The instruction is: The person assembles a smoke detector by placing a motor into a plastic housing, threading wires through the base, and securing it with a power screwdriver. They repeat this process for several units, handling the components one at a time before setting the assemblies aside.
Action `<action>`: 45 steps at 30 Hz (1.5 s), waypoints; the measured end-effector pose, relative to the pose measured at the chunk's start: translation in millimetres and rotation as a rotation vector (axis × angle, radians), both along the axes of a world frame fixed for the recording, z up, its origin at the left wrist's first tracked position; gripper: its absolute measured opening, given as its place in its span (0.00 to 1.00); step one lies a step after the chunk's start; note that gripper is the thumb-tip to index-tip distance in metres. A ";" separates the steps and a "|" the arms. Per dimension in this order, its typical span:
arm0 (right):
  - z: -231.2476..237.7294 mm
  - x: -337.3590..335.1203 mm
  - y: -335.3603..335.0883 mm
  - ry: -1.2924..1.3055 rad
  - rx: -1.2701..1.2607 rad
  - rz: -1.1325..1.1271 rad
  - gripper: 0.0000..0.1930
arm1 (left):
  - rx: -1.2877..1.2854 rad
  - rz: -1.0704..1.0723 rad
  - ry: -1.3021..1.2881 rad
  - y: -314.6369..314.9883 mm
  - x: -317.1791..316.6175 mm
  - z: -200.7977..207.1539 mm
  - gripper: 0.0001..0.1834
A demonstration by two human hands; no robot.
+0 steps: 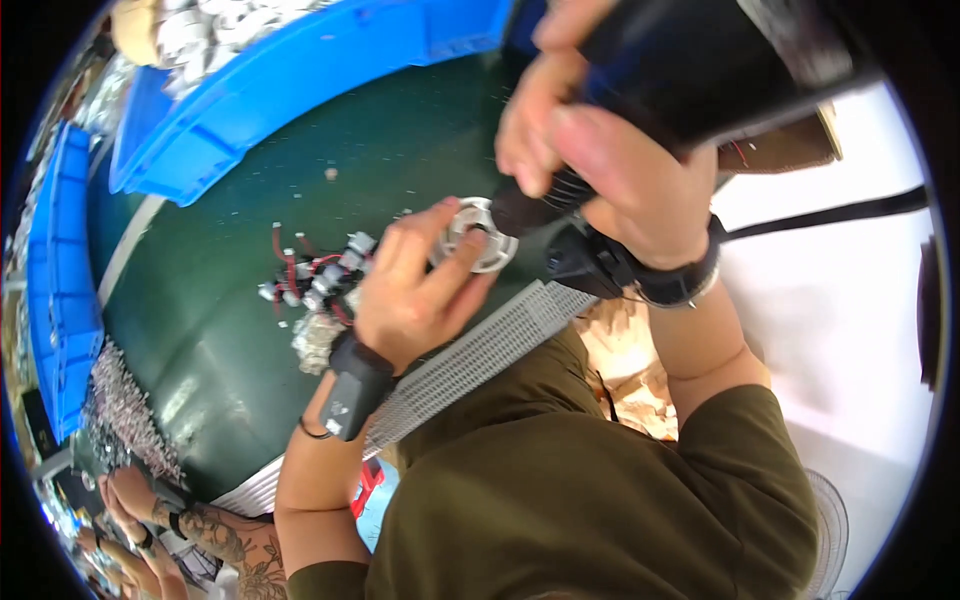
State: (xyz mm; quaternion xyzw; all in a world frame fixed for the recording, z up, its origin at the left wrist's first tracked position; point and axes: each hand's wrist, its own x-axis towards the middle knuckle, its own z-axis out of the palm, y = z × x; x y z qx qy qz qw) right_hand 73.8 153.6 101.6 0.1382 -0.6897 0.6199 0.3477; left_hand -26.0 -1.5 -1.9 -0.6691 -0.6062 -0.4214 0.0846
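My left hand (415,285) holds a white round plastic part (504,247) with cut-outs down at the green tabletop (250,370). Its thumb and fingers press on the part's rim and middle. Above it, my right hand (625,175) is wrapped round a black power screwdriver (690,75), partly blurred. The tool's dark nose points down at the white part's right side; whether its tip touches is hidden. Left of my left hand lies a loose pile of small parts with red wires (320,275). A clump of pale, shiny small pieces (318,340) sits beside that pile.
A long blue bin (300,85) holding white parts (215,35) stands at the back. Another blue bin (65,290) is at the left, near a heap of tiny pieces (130,410). A grey perforated strip (470,350) edges the table. Another person's tattooed arm (215,530) shows lower left.
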 end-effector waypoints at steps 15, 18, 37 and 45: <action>-9.3 7.2 -17.7 -0.075 -0.162 -0.001 0.29 | 0.130 -0.019 -0.070 -3.7 0.3 -16.8 0.20; -1.3 10.2 3.4 0.020 -0.279 -0.011 0.26 | 0.146 0.052 -0.125 -5.9 6.8 -24.5 0.19; -21.8 -85.4 105.2 -0.123 0.000 -0.307 0.20 | -0.248 1.079 -0.371 -162.2 -131.0 -20.0 0.20; -15.2 -79.8 105.4 -0.165 -0.027 -0.390 0.15 | 0.076 1.032 -0.135 -146.1 -82.3 -6.0 0.27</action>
